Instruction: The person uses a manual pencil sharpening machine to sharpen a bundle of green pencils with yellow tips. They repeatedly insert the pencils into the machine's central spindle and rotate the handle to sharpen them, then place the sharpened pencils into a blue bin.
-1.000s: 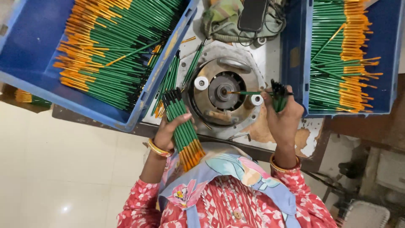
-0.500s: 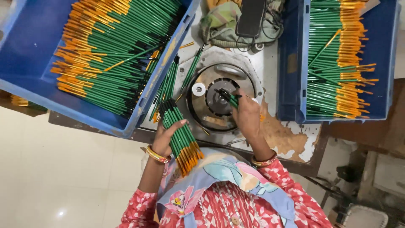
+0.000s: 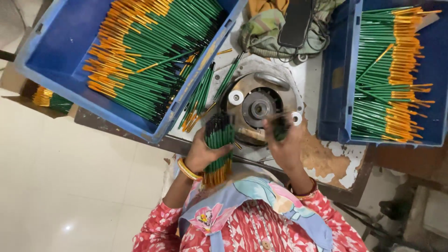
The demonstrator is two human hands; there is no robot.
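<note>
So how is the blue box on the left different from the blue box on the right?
The left blue crate sits slanted, with bare blue floor showing at one end; the right blue crate sits straighter. In the left blue crate the green pencils lie slanted across it; in the right blue crate the green pencils lie sideways, orange ends toward the outer side. The left hand holds a bundle nearer the left blue crate. Both are blue plastic, holding green, orange-tipped pencils.

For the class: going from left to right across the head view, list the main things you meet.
Left blue crate of green pencils → left hand gripping a pencil bundle → round metal machine → right hand → right blue crate of pencils.
</note>
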